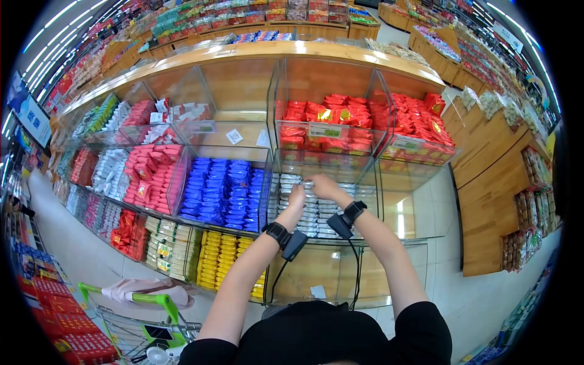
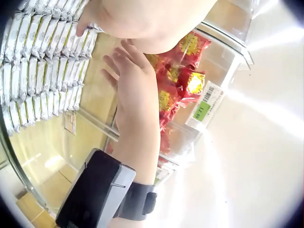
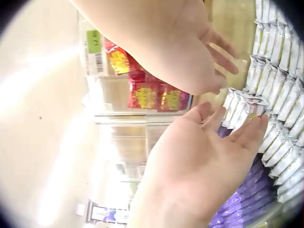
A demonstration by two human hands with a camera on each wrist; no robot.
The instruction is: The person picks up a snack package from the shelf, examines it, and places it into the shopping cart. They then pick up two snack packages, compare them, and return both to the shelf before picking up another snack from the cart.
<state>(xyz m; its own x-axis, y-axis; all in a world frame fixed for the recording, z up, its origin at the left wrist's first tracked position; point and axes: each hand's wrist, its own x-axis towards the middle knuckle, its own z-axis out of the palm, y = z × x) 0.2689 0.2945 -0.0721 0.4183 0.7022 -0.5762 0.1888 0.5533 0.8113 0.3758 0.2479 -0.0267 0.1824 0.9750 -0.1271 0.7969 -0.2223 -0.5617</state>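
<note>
Rows of small silver-white wrapped packets [image 1: 310, 213] fill a clear plastic bin in the head view. My left hand [image 1: 297, 198] reaches into it, with the right hand [image 1: 325, 187] just beside and farther in. In the right wrist view, the left hand [image 3: 204, 147] has its fingers extended, fingertips right at a few white packets [image 3: 240, 109] at the end of a row. The right hand's fingers [image 3: 223, 52] are loosely spread over the bin's bare wooden-coloured floor [image 3: 232, 23], holding nothing. The left wrist view shows the right hand [image 2: 133, 76] relaxed too.
Blue packets [image 1: 222, 188] fill the bin to the left, and red packets [image 1: 331, 115] the bins behind. Yellow packets [image 1: 222, 258] lie in a lower bin. Clear dividers [image 1: 267, 188] separate the bins. A shopping cart [image 1: 146, 298] stands at lower left.
</note>
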